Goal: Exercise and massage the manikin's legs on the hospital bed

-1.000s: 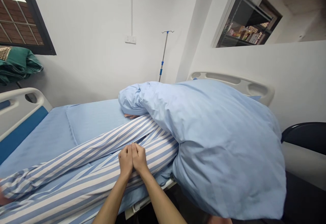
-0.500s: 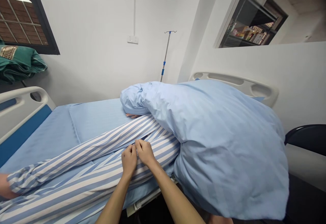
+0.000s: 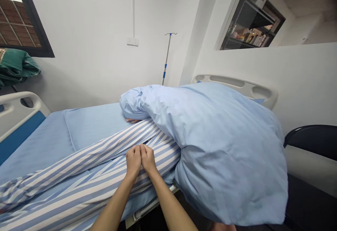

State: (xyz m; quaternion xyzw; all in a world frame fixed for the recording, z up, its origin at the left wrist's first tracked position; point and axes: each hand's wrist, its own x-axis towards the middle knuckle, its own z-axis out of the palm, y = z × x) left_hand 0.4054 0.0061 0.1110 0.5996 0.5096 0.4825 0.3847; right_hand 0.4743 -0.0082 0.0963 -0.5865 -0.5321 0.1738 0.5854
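Observation:
Both hands are closed and side by side above the near thigh of a person lying on the bed. My left hand [image 3: 133,160] has its fingers curled under, and its thumb side touches my right hand [image 3: 147,158]. Whatever the fingers hold, if anything, is hidden behind the knuckles. Beneath and around them are blue-and-white striped trousers [image 3: 92,191], with a small dark patch just beyond the knuckles. To the right a light blue quilt [image 3: 210,133] is bunched over the person's upper body. A hand of that person [image 3: 132,120] shows under its left edge.
The bed has a blue sheet [image 3: 97,119], a white and blue end board [image 3: 25,113] at left and a headboard [image 3: 237,81] at right. An IV pole [image 3: 166,59] stands by the wall. A dark chair [image 3: 313,140] is at the right.
My hands have drawn level and closer together, still closed, over the trousers. The view has turned slightly right, so the room appears shifted left. The quilt stays in place.

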